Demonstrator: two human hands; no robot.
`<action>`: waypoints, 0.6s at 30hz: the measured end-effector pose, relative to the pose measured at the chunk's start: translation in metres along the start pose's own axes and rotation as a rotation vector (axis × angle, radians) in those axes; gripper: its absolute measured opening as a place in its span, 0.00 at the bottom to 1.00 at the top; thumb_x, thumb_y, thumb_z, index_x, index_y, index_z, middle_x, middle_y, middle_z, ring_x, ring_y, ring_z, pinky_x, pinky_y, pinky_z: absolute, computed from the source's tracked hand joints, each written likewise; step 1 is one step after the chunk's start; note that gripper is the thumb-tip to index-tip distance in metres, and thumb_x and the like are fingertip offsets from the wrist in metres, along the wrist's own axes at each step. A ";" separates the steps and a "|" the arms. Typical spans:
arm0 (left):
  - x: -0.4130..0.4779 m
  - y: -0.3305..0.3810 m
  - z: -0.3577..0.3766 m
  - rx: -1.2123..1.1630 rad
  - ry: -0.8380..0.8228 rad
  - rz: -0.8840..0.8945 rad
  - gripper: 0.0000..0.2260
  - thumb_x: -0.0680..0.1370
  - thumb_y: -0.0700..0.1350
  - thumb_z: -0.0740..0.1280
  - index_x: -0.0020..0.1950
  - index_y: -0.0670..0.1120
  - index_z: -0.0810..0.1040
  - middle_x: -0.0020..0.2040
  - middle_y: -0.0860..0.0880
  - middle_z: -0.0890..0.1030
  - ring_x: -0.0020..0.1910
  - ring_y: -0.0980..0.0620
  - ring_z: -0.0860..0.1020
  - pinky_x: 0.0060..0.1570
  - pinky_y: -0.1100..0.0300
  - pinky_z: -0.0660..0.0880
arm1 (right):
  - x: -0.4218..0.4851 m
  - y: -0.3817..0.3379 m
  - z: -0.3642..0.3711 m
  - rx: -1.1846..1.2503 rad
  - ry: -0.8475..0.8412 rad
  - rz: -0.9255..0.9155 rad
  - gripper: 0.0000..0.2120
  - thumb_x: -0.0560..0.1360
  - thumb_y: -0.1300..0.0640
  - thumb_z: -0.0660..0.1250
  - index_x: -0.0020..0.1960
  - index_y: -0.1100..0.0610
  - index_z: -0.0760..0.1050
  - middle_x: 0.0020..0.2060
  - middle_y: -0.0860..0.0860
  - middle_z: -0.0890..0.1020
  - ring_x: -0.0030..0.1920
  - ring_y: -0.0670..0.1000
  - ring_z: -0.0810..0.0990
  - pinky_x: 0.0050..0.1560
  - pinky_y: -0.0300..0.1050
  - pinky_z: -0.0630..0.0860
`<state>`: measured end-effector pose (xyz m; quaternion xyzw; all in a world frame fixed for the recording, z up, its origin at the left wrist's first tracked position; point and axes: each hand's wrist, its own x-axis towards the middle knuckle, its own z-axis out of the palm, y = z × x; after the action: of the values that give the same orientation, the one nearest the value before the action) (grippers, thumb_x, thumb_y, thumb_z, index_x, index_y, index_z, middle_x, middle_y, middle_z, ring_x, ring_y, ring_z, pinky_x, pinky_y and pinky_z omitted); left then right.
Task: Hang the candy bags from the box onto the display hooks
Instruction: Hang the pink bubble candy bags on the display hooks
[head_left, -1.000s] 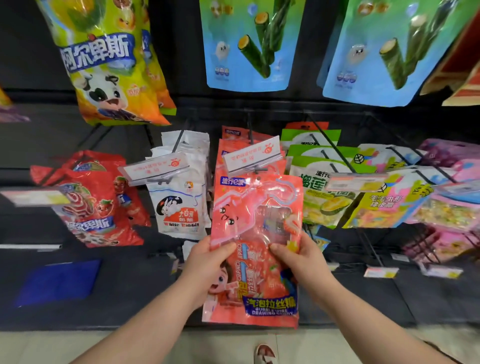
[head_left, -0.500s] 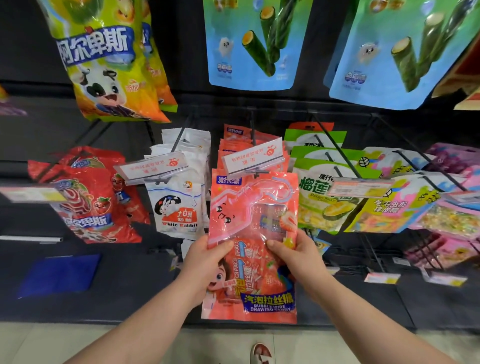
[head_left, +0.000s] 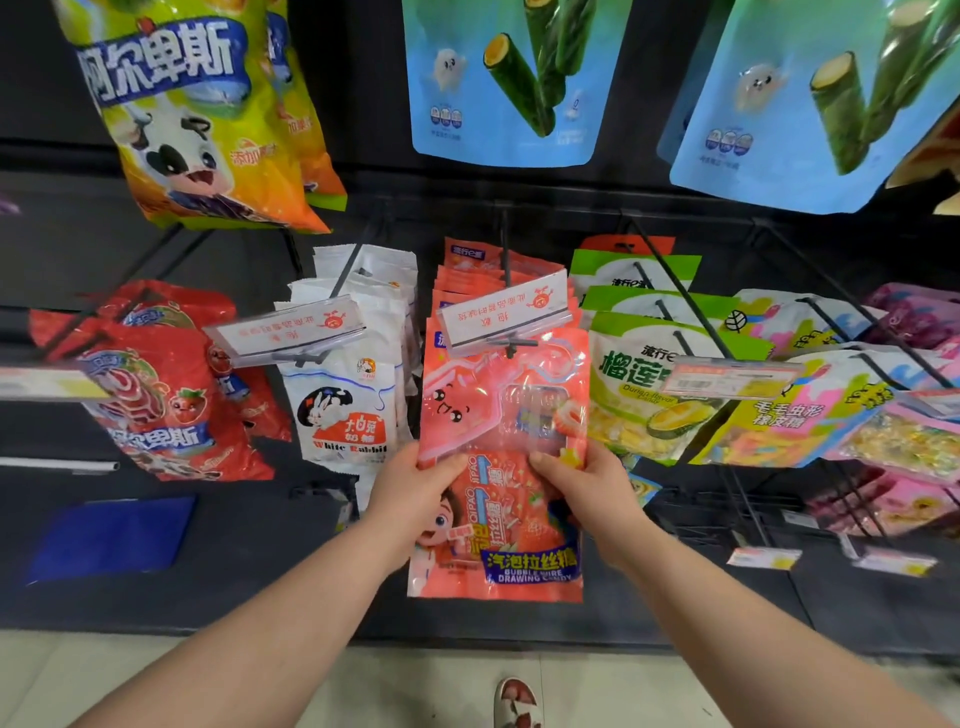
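Note:
A pink bubble wire candy bag is held upright in front of the middle display hook. My left hand pinches its left edge and my right hand pinches its right edge, thumbs on the front. The bag's top lies right behind the hook's tip and its white price tag. Several matching pink bags hang further back on the same hook. No box is in view.
White rabbit candy bags hang to the left, red bags further left. Green durian bags and pink and yellow bags hang to the right. Large bags hang above. Black hook rods stick out toward me.
Both hands have lifted the pink bag a little toward the hook tip; its top now sits right behind the price tag.

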<state>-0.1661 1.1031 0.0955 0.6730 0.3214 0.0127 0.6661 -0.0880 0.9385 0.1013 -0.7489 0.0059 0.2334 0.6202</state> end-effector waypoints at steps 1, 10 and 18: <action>0.007 0.002 0.001 0.035 0.010 0.012 0.07 0.76 0.46 0.69 0.54 0.50 0.77 0.51 0.46 0.84 0.49 0.47 0.83 0.54 0.45 0.79 | 0.008 -0.002 0.000 -0.018 0.015 0.008 0.10 0.73 0.57 0.72 0.52 0.56 0.76 0.43 0.53 0.84 0.43 0.52 0.83 0.42 0.45 0.80; 0.071 0.017 0.016 0.340 0.176 0.001 0.11 0.77 0.50 0.68 0.55 0.48 0.72 0.54 0.47 0.79 0.51 0.47 0.79 0.53 0.50 0.78 | 0.071 -0.013 0.008 -0.261 0.086 0.056 0.12 0.72 0.51 0.72 0.51 0.54 0.74 0.51 0.54 0.82 0.52 0.55 0.81 0.55 0.54 0.78; 0.079 0.020 0.026 0.453 0.233 -0.036 0.19 0.78 0.50 0.65 0.67 0.43 0.69 0.61 0.45 0.77 0.58 0.42 0.77 0.51 0.55 0.73 | 0.080 -0.014 0.000 -0.571 0.118 0.048 0.27 0.72 0.43 0.70 0.64 0.57 0.70 0.59 0.54 0.79 0.59 0.57 0.77 0.57 0.49 0.74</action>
<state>-0.0838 1.1177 0.0785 0.7933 0.4026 0.0060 0.4568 -0.0123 0.9646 0.0859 -0.9051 -0.0061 0.1962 0.3772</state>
